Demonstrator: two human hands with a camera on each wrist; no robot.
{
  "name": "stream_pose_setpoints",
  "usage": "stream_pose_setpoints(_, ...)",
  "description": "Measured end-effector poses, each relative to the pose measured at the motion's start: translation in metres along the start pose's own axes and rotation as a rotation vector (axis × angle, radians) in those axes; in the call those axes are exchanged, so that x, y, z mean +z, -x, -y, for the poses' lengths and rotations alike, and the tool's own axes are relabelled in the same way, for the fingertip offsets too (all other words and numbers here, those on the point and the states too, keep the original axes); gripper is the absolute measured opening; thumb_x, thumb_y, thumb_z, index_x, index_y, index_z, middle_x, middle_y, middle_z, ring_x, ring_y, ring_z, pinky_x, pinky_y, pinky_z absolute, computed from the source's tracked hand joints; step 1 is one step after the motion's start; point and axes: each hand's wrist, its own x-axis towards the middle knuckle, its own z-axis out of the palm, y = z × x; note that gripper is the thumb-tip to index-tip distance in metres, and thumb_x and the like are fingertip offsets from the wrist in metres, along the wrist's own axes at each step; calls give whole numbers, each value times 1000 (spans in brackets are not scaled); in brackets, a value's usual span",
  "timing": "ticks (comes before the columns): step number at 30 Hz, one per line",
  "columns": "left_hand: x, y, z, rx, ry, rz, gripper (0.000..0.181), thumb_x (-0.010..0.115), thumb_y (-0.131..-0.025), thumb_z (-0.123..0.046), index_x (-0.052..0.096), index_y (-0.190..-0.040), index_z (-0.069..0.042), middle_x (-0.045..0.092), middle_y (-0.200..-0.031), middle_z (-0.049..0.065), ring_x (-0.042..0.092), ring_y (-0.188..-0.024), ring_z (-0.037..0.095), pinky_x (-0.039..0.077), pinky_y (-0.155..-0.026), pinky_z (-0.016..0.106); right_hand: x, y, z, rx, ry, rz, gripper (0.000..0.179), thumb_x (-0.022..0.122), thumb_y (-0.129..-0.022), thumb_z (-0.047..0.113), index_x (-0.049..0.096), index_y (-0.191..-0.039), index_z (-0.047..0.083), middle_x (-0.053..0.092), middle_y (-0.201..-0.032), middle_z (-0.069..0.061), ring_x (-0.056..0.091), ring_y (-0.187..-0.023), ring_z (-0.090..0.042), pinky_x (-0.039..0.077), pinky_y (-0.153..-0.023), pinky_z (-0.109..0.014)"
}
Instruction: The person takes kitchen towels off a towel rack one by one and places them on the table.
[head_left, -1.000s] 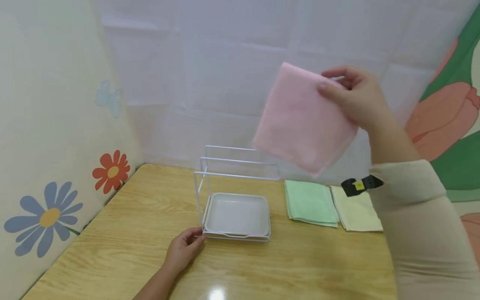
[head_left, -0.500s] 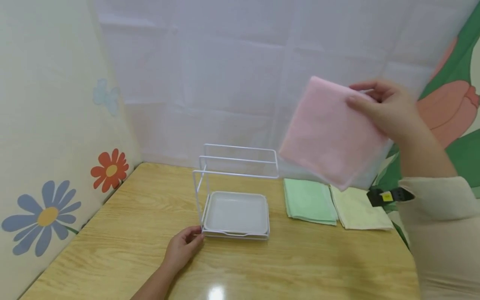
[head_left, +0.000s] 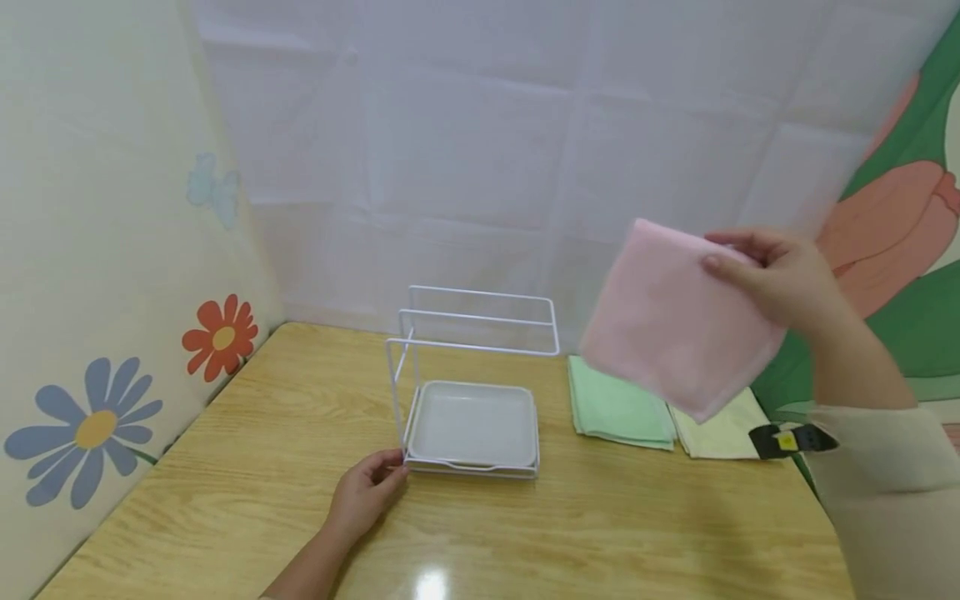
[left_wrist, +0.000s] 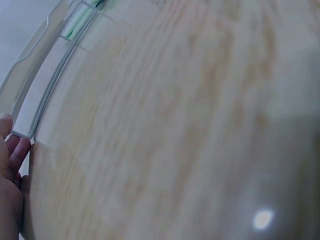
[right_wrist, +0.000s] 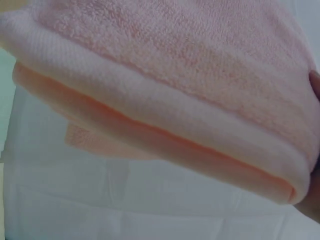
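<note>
My right hand (head_left: 787, 279) pinches a folded pink towel (head_left: 682, 321) by its upper edge, thumb in front, and holds it up in the air at the right. In the right wrist view the pink towel (right_wrist: 175, 75) fills most of the frame, its folded layers slightly parted. At the near left corner of a white wire rack (head_left: 480, 346), my left hand (head_left: 363, 496) grips the frame between thumb and fingers. The left wrist view shows those fingers (left_wrist: 19, 152) at the rack's corner. Inside the rack's base sits a shallow white tray (head_left: 474, 425).
A folded green towel (head_left: 618, 408) lies on the wooden table (head_left: 600, 525) right of the rack. Beside it is a folded yellow towel (head_left: 723, 429), partly behind the pink one. A white sheet (head_left: 450, 167) hangs behind, and a flower-painted wall (head_left: 112, 275) stands at the left.
My right hand has carried the pink towel to the right, then lower, so it now hangs in front of the green and yellow towels. The left hand stays at the rack's corner.
</note>
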Motion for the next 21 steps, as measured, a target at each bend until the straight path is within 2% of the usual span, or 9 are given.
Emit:
stream_pose_setpoints(9, 1, 2, 1, 0, -2, -3, 27, 72, -89, -12, 69, -113, 0, 74, -101, 14, 63, -78, -2, 53, -70, 17, 30, 15, -32, 10, -15, 63, 59, 66, -89, 52, 61, -130, 10, 69, -90, 9, 65, -66, -8, 56, -58, -30)
stream_pose_setpoints(15, 1, 2, 0, 21, 7, -7, 26, 72, -88, -10, 69, -111, 1, 74, -98, 15, 62, -77, -3, 53, -69, 17, 47, 27, -51, 6, -13, 101, 55, 65, -92, 46, 61, -129, 7, 70, -107, -13, 64, -68, -4, 55, -59, -27)
stream_pose_setpoints(21, 0, 3, 0, 22, -1, -1, 26, 71, -89, -11, 69, -111, 1, 74, -97, 14, 62, -77, -2, 53, -69, 18, 67, 39, -70, 26, -58, 146, 55, 65, -92, 45, 61, -129, 6, 65, -117, -23, 65, -70, -7, 56, -60, -29)
